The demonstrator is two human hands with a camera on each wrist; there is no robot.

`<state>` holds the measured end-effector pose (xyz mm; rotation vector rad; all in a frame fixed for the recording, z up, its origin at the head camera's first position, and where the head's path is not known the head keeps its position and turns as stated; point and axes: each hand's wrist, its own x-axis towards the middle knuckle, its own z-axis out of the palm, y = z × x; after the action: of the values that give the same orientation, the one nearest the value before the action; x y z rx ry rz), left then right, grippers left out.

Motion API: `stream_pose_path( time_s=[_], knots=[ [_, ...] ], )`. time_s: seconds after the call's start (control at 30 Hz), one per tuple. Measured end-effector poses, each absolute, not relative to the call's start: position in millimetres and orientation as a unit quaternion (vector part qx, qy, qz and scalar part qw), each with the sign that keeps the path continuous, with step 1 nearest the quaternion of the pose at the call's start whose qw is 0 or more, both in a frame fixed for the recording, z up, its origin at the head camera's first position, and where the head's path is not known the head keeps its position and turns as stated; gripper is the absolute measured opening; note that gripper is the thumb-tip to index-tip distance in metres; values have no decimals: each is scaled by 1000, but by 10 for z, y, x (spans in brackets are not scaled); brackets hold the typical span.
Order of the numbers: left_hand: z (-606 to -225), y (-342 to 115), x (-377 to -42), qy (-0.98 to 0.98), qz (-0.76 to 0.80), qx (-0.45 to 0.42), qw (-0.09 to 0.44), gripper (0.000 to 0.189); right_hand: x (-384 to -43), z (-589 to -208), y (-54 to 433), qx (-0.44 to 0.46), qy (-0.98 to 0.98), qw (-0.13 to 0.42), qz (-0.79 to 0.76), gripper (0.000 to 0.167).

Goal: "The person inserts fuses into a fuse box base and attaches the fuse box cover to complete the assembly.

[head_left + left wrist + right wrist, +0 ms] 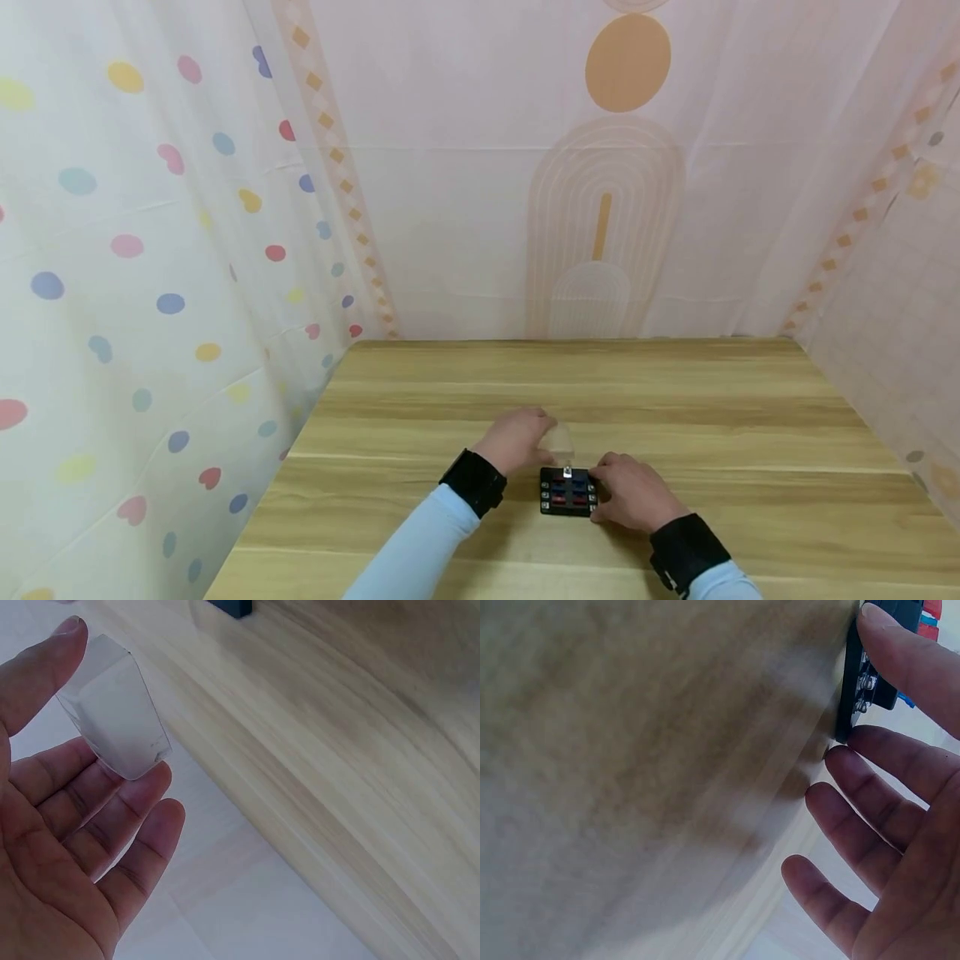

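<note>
A black fuse block [568, 493] with red and blue blade fuses and metal screw terminals along its sides lies on the wooden table. Just beyond its far left corner, my left hand [517, 440] pinches a clear plastic cover [120, 712] between thumb and fingers, holding it up off the block. My right hand [636, 492] grips the block's right side, thumb at the near end and index finger at the far end. In the right wrist view the block's edge [853, 682] shows between thumb and index finger, the other fingers spread beside it.
The wood-grain table [420, 383] reaches back to a pale curtain [450, 208] with an arch pattern. A curtain with coloured dots [172, 333] hangs along the left, another pale one [892, 333] on the right. Black bands [474, 483] wrap both wrists.
</note>
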<state>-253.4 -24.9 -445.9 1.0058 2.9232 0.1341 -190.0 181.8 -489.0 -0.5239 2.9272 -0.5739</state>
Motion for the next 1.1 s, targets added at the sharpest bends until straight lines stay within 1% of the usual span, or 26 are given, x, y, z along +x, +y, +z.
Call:
stream_pose_path(
  time_s=[0.4, 0.63, 0.93, 1.1],
  knots=[
    [-4514, -220, -2367, 930, 30, 366, 20, 56, -1919, -4896, 1815, -177, 965, 49, -186, 48],
    [-4608, -203, -2293, 922, 35, 385, 24, 52, -1914, -4888, 1818, -182, 965, 47, -185, 49],
    [-4658, -196, -2256, 914, 29, 404, 6, 52, -1915, -4894, 1821, -183, 965, 54, -179, 50],
    [-4650, -186, -2236, 916, 30, 401, 7, 50, -1910, -4899, 1821, -183, 965, 52, -180, 50]
  ],
)
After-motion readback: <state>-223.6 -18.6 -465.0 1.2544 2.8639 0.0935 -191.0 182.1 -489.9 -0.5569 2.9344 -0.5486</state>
